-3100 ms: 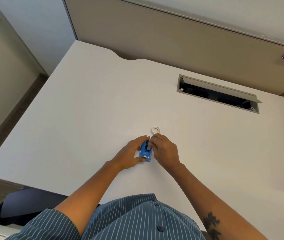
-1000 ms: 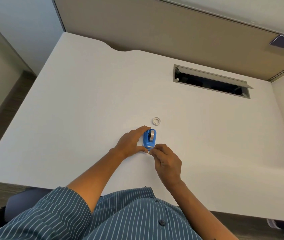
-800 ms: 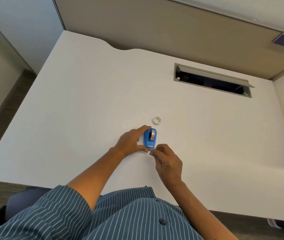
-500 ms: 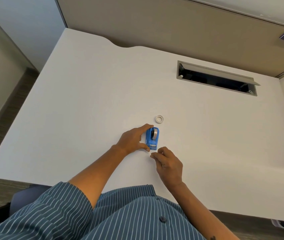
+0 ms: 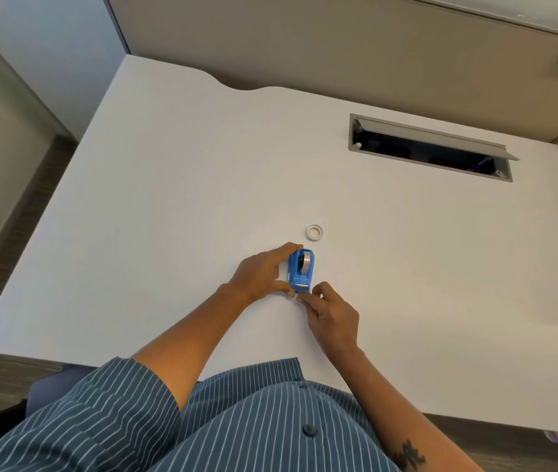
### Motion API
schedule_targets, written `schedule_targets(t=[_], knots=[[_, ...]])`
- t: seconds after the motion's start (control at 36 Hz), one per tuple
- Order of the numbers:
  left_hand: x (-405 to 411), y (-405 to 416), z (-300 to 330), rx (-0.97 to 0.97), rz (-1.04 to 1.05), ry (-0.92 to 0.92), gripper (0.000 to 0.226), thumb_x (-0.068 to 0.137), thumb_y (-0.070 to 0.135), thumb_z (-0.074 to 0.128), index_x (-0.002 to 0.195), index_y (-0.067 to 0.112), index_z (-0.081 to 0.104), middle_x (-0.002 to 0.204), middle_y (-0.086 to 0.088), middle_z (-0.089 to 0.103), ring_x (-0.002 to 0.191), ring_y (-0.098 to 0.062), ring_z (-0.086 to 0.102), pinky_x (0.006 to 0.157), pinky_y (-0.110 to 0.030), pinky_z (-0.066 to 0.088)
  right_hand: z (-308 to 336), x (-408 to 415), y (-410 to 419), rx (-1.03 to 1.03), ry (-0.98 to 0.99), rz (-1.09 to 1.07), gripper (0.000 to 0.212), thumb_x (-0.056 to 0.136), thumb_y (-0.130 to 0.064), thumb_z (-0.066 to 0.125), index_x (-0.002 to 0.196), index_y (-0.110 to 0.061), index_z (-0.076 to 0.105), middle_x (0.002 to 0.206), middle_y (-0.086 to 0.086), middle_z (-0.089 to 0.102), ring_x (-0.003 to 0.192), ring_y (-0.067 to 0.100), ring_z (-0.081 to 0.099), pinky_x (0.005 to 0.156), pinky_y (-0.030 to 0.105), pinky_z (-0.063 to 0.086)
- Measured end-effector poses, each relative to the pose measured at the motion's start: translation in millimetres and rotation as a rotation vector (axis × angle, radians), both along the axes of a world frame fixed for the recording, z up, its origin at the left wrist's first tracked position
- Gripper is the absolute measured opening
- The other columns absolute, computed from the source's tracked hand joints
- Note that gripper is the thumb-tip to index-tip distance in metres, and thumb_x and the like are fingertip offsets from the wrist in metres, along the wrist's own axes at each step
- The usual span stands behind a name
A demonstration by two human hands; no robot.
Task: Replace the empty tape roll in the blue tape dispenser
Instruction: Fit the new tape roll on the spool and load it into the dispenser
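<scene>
Head view, desk: the white desk [image 5: 175, 206] is nearly bare, so the small things are easy to see and reach.
Head view, tape holder: the blue tape dispenser [image 5: 300, 271] sits flat on the desk, close in front of the person, between the two hands.
Head view, new roll: a grey tape roll [image 5: 305, 260] stands on edge inside the dispenser, so I think the new roll is already in.
Head view, old ring: the empty tape roll [image 5: 314, 232] lies flat on the desk just past the dispenser, not touching it. It looks set aside there to be out of the way.
Head view, left hand: the left hand [image 5: 264, 272] curls around the left side of the dispenser, one finger at the far end and the thumb at the near end. It holds the dispenser so it does not slide.
Head view, right hand: the right hand [image 5: 330, 315] is at the near end, by the cutting edge. Its finger and thumb are pinched close together. I think they hold the tape end, but it is too small to tell.
Head view, how far: the job looks almost done.
</scene>
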State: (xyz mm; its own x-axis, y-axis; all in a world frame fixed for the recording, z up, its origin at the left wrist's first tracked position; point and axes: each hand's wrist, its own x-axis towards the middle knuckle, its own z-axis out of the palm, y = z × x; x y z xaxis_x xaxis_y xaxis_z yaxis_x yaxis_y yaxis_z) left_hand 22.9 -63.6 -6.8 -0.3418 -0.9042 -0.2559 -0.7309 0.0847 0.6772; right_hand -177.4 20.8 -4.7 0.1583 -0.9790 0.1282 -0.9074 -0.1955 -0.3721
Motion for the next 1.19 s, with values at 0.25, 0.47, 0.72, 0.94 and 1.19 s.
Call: schedule_targets(t=[0.25, 0.47, 0.72, 0.94, 1.19], knots=[[-0.2, -0.2, -1.5, -0.002, -0.002, -0.004, 0.100, 0.071, 0.052, 0.092, 0.155, 0.042, 0.037, 0.122, 0.009, 0.068, 0.080, -0.012, 0.056, 0.074, -0.025, 0.050, -5.0, -2.8, -1.3, 0.002, 0.006, 0.011, 0.015, 0.085, -0.024, 0.091, 0.098, -0.026, 0.086, 0.079, -0.003, 0.065, 0.050, 0.020, 0.054, 0.050, 0.020, 0.027], [-0.4, -0.1, -0.3, -0.001, 0.004, -0.007, 0.101, 0.070, 0.052, 0.092, 0.154, 0.045, 0.037, 0.114, 0.016, 0.063, 0.080, -0.011, 0.057, 0.070, -0.023, 0.044, -12.9, -5.5, -0.5, -0.016, -0.014, -0.012, 0.011, 0.086, -0.024, 0.091, 0.096, -0.023, 0.086, 0.077, -0.003, 0.067, 0.050, 0.021, 0.059, 0.040, 0.025, 0.041], [-0.4, -0.9, -3.1, -0.009, -0.005, -0.008, 0.100, 0.071, 0.052, 0.092, 0.155, 0.043, 0.037, 0.135, 0.010, 0.065, 0.082, -0.010, 0.056, 0.070, -0.020, 0.042, -10.9, -10.1, 2.0, 0.076, -0.125, -0.131, 0.014, 0.089, -0.034, 0.086, 0.086, -0.022, 0.082, 0.080, -0.009, 0.069, 0.059, 0.012, 0.063, 0.045, 0.029, 0.051], [-0.9, -0.5, -2.9, -0.020, 0.004, -0.006, 0.098, 0.072, 0.051, 0.091, 0.155, 0.043, 0.038, 0.131, 0.010, 0.067, 0.081, -0.010, 0.056, 0.071, -0.020, 0.042, -10.0, -9.0, -9.6, 0.174, -0.142, -0.217, 0.030, 0.089, -0.052, 0.081, 0.092, -0.022, 0.077, 0.087, -0.011, 0.072, 0.067, 0.004, 0.057, 0.054, 0.017, 0.041], [-0.2, -1.9, 0.3, -0.017, -0.007, -0.010, 0.099, 0.070, 0.050, 0.092, 0.154, 0.043, 0.040, 0.105, 0.019, 0.055, 0.074, -0.009, 0.054, 0.065, -0.017, 0.039, -8.1, -7.0, -19.0, 0.236, -0.087, -0.211, 0.035, 0.094, -0.055, 0.075, 0.089, -0.020, 0.072, 0.084, -0.008, 0.068, 0.067, 0.010, 0.055, 0.055, 0.028, 0.044]])
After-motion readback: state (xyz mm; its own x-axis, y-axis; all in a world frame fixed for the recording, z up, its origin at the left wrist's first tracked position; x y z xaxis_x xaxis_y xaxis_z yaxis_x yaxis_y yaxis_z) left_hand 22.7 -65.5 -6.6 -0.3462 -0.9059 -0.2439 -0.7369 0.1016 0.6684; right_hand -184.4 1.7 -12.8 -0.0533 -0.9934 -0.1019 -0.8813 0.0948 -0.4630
